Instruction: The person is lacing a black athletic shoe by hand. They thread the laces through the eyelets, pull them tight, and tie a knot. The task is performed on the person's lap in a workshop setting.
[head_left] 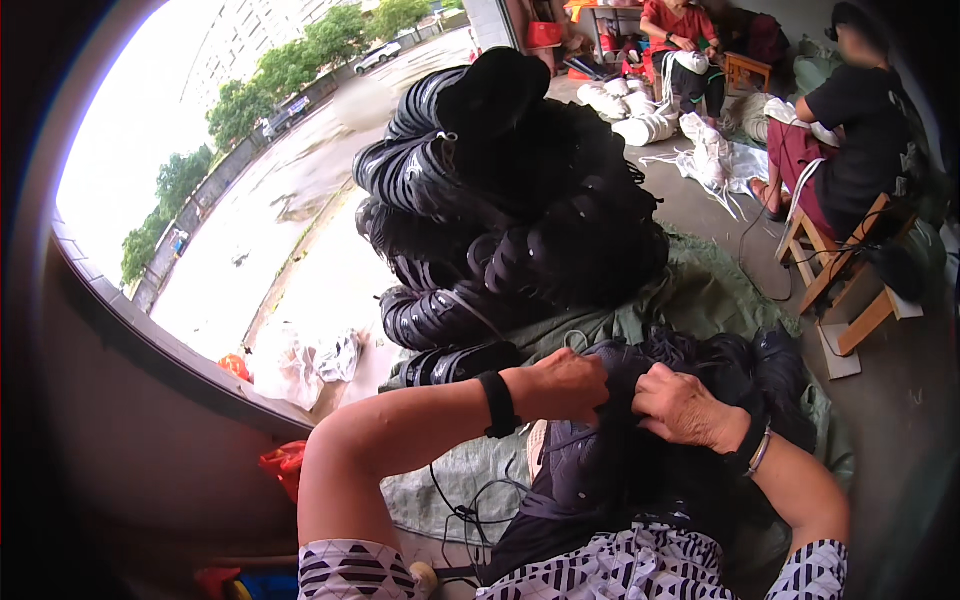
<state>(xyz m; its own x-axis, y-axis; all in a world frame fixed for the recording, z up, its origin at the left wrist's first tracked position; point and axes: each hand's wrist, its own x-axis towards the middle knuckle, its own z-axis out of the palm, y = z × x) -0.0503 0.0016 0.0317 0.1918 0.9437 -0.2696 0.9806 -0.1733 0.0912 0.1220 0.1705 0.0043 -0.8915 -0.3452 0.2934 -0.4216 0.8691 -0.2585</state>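
Note:
A dark shoe upper (622, 368) lies over my lap, between and beneath my two hands. My left hand (570, 386) is closed in a fist at its left side; whatever its fingers grip is hidden. Close by on the right, my right hand (688, 408) pinches with thumb and fingers bent down at the dark material, and what lies in the pinch is too small to make out. More dark uppers with loose laces (780, 375) lie just past my right hand. A thin pale cord loop (577, 340) shows behind my left hand.
A tall heap of nested black uppers (520, 200) stands ahead on a green sheet (700, 270). Black cords (468, 512) trail at my left. Two people (855, 130) sit at the far right with white pieces, near a wooden stool (850, 270). Plastic bags (300, 365) lie by the doorway.

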